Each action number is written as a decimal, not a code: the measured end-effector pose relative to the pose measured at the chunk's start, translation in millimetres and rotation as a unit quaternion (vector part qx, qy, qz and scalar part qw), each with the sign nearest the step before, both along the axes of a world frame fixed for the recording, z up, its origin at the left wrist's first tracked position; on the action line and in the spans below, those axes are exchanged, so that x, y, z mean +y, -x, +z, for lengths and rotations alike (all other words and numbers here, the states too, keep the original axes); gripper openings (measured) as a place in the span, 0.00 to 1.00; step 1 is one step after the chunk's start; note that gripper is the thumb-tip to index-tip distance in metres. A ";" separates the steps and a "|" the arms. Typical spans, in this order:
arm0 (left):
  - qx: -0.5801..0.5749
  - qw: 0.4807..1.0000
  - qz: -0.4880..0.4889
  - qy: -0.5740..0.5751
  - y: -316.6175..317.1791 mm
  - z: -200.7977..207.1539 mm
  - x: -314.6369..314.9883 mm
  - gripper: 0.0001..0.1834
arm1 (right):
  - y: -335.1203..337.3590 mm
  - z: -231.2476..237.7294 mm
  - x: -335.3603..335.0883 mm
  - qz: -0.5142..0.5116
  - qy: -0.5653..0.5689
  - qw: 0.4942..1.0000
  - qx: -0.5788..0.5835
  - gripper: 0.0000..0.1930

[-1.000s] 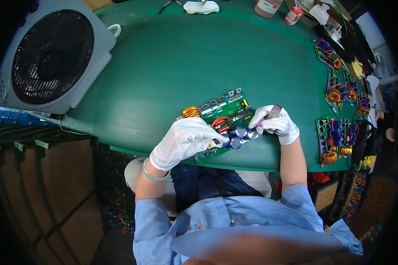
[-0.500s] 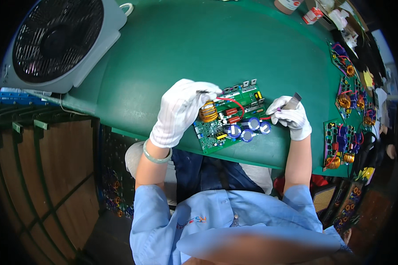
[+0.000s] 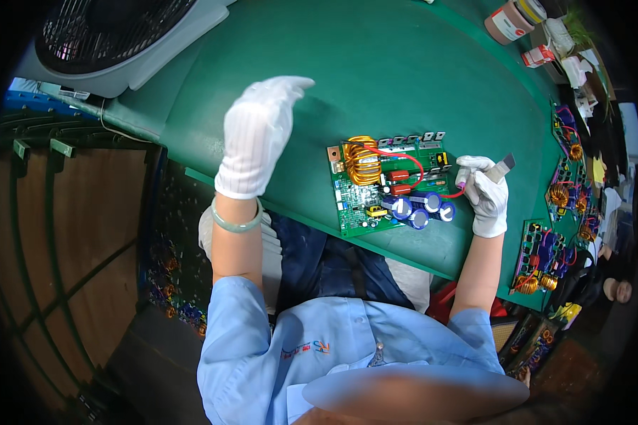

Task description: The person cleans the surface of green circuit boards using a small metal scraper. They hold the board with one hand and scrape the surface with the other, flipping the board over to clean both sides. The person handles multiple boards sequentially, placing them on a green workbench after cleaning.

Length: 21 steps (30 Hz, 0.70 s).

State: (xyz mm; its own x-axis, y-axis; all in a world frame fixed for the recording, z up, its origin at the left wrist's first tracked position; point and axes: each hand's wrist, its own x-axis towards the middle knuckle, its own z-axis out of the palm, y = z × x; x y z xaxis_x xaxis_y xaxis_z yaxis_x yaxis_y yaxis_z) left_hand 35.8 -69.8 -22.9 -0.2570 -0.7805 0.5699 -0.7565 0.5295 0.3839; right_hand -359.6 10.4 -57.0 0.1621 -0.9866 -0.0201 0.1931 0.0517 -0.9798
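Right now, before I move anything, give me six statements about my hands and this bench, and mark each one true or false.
1. The left hand is apart from the circuit board in front of the person. True.
2. Both hands are bare. False: both wear white gloves.
3. The right hand holds a flat grey object. True.
4. A bracelet circles the right wrist. False: the bracelet is on the left wrist.
5. More boards lie at the table's right side. True.
6. The fan is at the right. False: the fan is upper left.
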 end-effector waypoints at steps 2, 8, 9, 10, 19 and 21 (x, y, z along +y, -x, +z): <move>-0.016 1.000 0.023 -0.008 -12.6 -8.0 -4.3 0.12 | -4.5 -0.6 -0.6 -0.009 -0.004 1.000 -0.004 0.20; 0.048 0.932 -0.267 -0.240 13.8 3.1 12.7 0.27 | 3.1 -16.5 -1.7 -0.001 -0.017 1.000 -0.004 0.18; 0.080 0.912 -0.295 -0.273 22.0 7.5 19.9 0.30 | -4.8 -2.3 -2.6 -0.003 -0.065 0.998 0.026 0.18; 0.054 0.919 -0.294 -0.259 33.1 12.8 22.8 0.33 | -6.8 -2.4 -4.5 0.010 -0.060 0.998 0.035 0.18; 0.024 0.953 -0.252 -0.165 76.2 -0.6 44.1 0.36 | -9.1 8.5 -11.8 0.016 -0.123 0.992 -0.007 0.14; 0.011 0.957 -0.260 -0.128 78.3 -2.2 45.2 0.34 | -6.7 3.3 -9.9 0.015 -0.096 0.995 -0.021 0.15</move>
